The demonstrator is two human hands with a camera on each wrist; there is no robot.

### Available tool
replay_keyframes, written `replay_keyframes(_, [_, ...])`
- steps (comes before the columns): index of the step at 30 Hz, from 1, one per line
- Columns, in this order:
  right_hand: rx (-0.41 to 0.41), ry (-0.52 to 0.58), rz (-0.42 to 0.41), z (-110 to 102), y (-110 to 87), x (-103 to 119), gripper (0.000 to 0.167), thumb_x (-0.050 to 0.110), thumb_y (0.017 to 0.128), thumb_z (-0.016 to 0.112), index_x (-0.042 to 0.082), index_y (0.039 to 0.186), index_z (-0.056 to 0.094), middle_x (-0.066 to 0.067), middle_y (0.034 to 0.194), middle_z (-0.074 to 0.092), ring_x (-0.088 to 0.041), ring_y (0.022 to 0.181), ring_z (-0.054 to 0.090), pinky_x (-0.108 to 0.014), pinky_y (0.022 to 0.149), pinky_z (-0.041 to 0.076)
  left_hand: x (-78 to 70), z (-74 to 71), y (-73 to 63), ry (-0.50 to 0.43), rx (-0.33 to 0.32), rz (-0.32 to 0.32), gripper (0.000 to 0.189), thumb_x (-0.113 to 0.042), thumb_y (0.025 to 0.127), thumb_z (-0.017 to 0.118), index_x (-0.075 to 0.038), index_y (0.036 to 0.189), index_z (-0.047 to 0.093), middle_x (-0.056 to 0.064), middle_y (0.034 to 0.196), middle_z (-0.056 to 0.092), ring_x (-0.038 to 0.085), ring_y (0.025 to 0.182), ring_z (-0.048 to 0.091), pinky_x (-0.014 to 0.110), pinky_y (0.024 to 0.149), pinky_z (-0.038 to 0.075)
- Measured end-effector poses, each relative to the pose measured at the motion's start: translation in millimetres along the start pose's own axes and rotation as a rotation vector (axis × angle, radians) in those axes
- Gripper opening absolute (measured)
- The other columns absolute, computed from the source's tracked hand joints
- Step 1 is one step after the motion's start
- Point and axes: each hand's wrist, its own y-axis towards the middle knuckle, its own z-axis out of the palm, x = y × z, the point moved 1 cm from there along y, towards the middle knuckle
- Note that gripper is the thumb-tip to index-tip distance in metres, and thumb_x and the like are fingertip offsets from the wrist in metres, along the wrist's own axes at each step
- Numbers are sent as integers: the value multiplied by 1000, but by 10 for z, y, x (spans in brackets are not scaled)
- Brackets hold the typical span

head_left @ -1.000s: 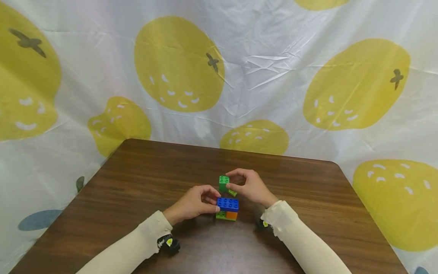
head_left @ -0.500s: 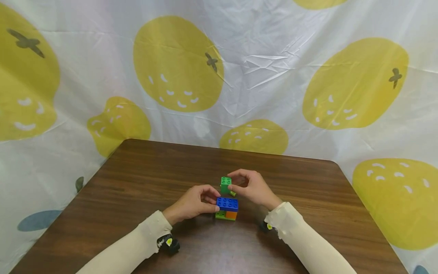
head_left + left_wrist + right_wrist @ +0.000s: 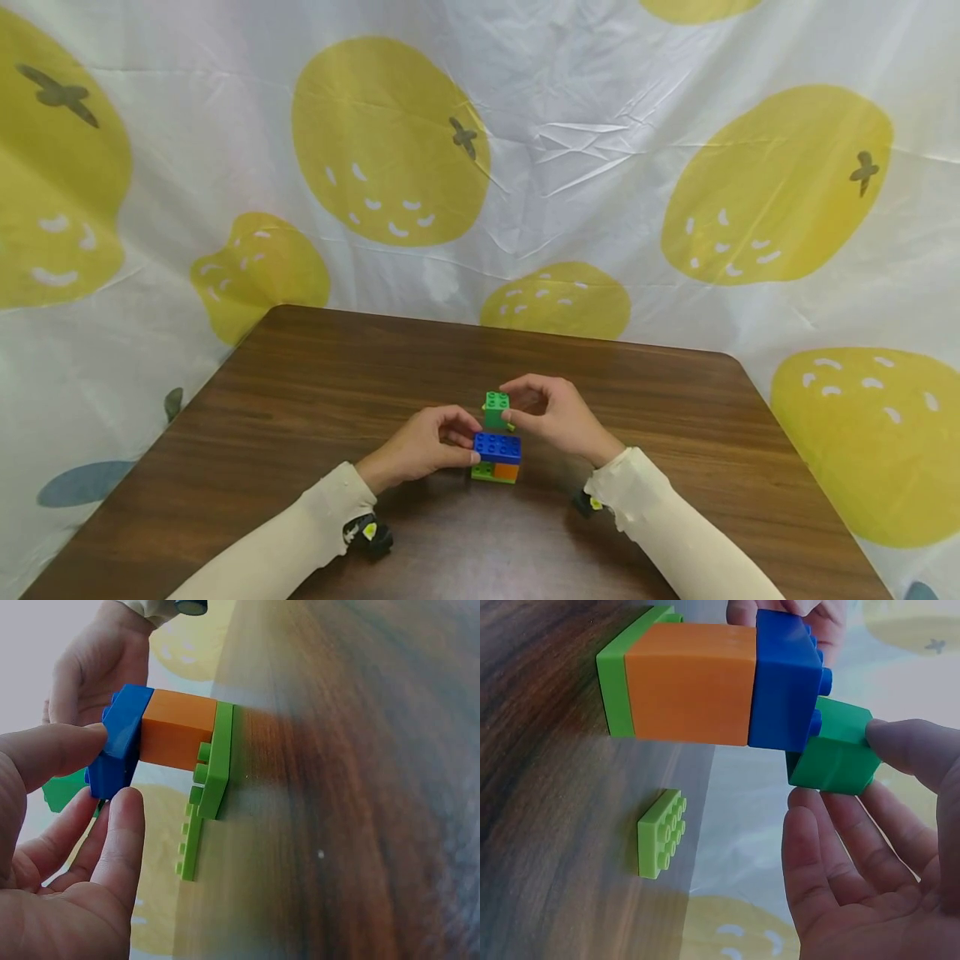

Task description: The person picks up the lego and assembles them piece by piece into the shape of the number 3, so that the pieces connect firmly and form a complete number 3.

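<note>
A small stack stands on the table: a light green plate brick [image 3: 220, 761] at the bottom, an orange brick [image 3: 694, 686] on its right part, and a blue brick [image 3: 497, 447] on top. My left hand [image 3: 420, 446] pinches the blue brick at its left end between thumb and fingers. Just behind the stack, my right hand [image 3: 558, 417] pinches a green brick [image 3: 495, 408], held off the table near the height of the blue one. In the right wrist view the green brick [image 3: 840, 750] looks tilted beside the blue studs; whether they touch I cannot tell.
A second light green plate brick [image 3: 660, 832] lies on the table behind the stack, mostly hidden in the head view. The brown wooden table [image 3: 360, 358] ends at a white curtain [image 3: 570, 183] printed with yellow fruit.
The green brick has moved slightly right and toward the stack, carried by my right hand. It now covers more of the loose plate brick. My left hand and the stack have hardly moved.
</note>
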Motion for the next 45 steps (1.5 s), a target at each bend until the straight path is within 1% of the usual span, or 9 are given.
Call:
replay_keyframes(5, [3,3,-12,-4,-21,12,34,26,93,83,18,124,74,0,108,79,-19,94,75,-46,86,63,-4,3,-5,-2,3,-2,36,-16,90,85,-3,119,69,14,115,73,19,99,70,28,86,61])
replay_keyframes(8, [6,11,-8,-7,-41,16,34,25,93,82,18,124,73,-1,107,79,-21,93,75,-41,84,63,-10,2,-5,-1,3,-1,36,-16,90,85,-3,120,69,14,115,73,18,99,70,28,86,61])
replay_keyframes(12, [1,16,-7,-1,-78,20,34,25,94,81,16,126,72,-2,108,79,-20,94,75,-34,83,62,-3,3,1,-6,5,-1,35,-15,90,85,-3,119,70,13,115,74,18,99,71,26,85,61])
replay_keyframes(19, [-12,12,10,-10,-153,49,33,23,93,82,16,124,73,-2,107,79,-20,94,75,-33,83,62,11,-3,11,-21,9,-1,35,-14,89,85,-3,119,70,13,115,74,18,99,71,27,85,61])
replay_keyframes(27, [-24,-17,-22,-17,-218,34,31,25,93,83,17,121,74,0,106,79,-15,94,74,-30,83,62,6,-11,4,-11,8,-6,35,-15,90,85,-4,119,70,13,116,74,18,99,71,28,86,61])
replay_keyframes(39, [-12,-1,-48,-35,-295,31,30,21,91,85,16,118,74,0,101,79,-17,90,74,-30,79,62,-3,-11,0,10,0,-10,34,-17,91,85,-5,118,70,12,114,73,19,99,70,30,87,61])
replay_keyframes(45, [-7,-15,-55,-28,-330,29,30,22,91,85,17,117,73,1,102,78,-16,92,74,-32,80,62,1,-4,3,21,-6,-22,33,-19,90,85,-7,118,70,10,114,73,18,99,70,30,87,61])
